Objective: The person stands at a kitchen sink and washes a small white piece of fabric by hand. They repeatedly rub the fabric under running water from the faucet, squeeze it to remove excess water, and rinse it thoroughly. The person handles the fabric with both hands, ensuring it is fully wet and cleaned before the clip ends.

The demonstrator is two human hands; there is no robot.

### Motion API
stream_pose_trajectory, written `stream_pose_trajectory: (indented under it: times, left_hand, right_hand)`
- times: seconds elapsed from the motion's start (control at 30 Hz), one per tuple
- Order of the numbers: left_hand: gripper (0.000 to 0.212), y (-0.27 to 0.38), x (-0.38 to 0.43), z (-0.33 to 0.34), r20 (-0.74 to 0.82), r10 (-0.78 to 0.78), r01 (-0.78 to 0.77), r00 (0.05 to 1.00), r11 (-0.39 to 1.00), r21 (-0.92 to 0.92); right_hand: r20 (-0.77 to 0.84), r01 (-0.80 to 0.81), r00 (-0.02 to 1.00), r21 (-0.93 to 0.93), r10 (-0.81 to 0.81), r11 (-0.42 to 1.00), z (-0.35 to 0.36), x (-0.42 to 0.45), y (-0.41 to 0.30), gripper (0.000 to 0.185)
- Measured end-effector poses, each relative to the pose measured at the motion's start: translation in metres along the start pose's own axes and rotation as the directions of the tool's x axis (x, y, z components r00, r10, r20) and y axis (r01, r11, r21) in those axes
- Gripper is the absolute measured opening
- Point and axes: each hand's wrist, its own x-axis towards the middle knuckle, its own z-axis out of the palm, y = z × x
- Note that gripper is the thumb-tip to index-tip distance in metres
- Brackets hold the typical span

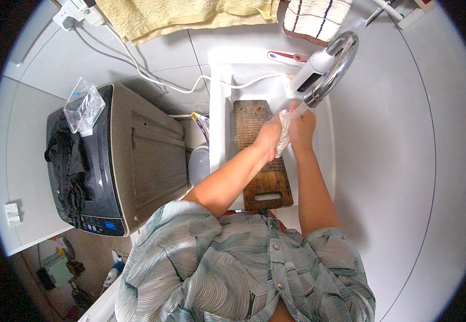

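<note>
A twisted white cloth (283, 135) is bunched between my two hands over the white sink (324, 161). My left hand (270, 135) grips it from the left side. Against its right side, my right hand (303, 126) is curled on the cloth, its fingertips partly hidden. Water runs from the curved chrome spout of the faucet (343, 60) onto the cloth and the right hand. Beneath my hands a ribbed wooden washboard (269, 185) lies in the sink, its slotted handle end towards me.
A top-loading washing machine (148, 161) stands left, with dark fabric (70, 169) and a clear plastic container (84, 106) on top. A red-and-white brush (287, 57) lies behind the sink. Towels (192, 16) hang above. A white cord (168, 85) runs to wall sockets.
</note>
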Motion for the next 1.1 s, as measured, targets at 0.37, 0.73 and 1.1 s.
stream_pose_trajectory:
  times: [0.37,0.73,1.1]
  left_hand:
    - [0.045,0.003,0.063,-0.046,0.885,-0.002,0.628,0.465,0.706,-0.329]
    - [0.028,0.021,0.002,0.007,0.16,0.016,0.016,0.987,0.979,-0.202]
    - [0.057,0.007,-0.004,-0.016,0.139,-0.026,0.044,0.99,0.991,-0.127]
  right_hand:
    - [-0.04,0.573,0.813,-0.112,-0.58,0.811,-0.001,-0.065,-0.079,0.016]
    - [-0.165,0.361,0.895,-0.272,-0.413,0.892,0.008,-0.033,-0.035,0.024]
    - [0.041,-0.226,0.974,0.244,0.222,0.943,0.003,0.01,-0.01,0.038]
